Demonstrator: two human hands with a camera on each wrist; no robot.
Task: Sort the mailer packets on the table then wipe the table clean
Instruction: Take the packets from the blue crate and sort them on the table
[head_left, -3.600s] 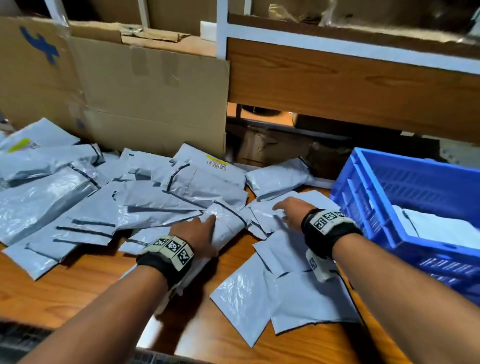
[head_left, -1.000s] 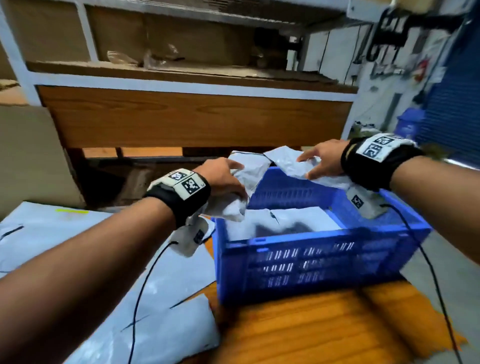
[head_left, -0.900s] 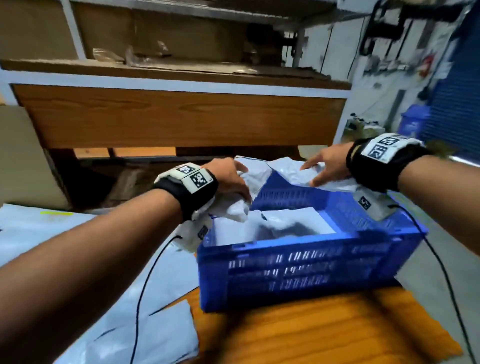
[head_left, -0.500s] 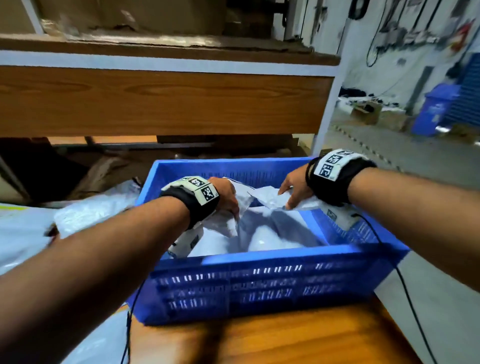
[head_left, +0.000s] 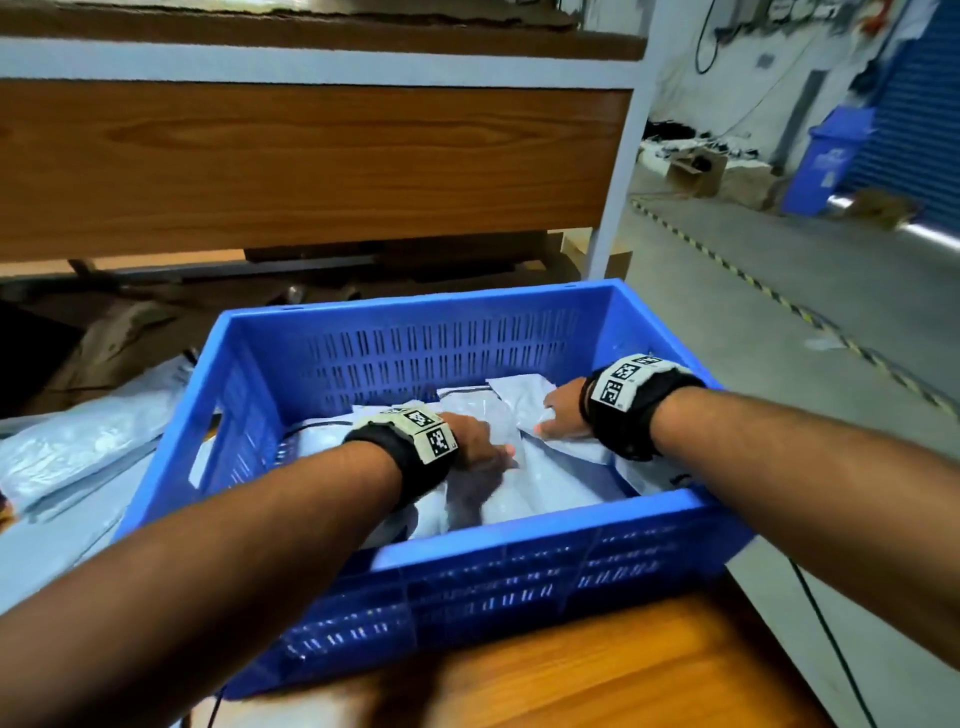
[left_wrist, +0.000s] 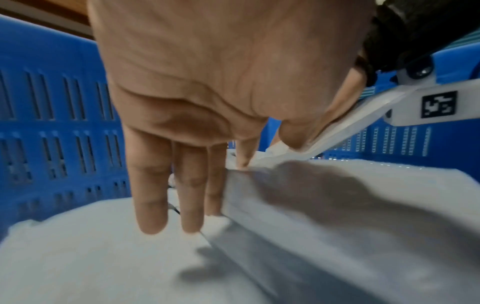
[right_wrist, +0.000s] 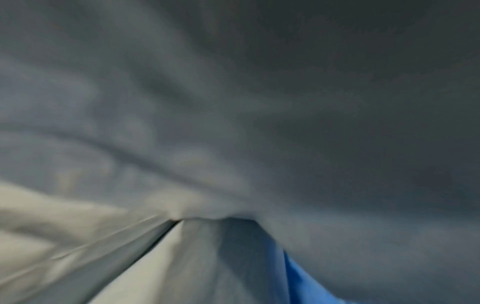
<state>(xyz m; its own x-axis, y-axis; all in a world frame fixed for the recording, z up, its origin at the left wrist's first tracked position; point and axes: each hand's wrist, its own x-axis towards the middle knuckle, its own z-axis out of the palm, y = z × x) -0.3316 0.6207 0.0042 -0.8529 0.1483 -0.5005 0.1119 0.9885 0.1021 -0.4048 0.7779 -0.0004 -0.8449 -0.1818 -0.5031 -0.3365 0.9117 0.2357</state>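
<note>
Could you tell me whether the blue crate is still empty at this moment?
No, grey mailer packets already lie inside the blue crate.

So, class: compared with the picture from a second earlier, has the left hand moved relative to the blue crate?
Yes. The left hand has gone down from above the blue crate's rim to inside it, onto the mailer packets.

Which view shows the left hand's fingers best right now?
Left wrist view. It shows the left hand from the palm side, fingers straight, tips on the grey mailer packets inside the blue crate. Head view shows only the back of that hand, fingers mostly hidden. Right wrist view shows none of it, only blurred packet film.
</note>
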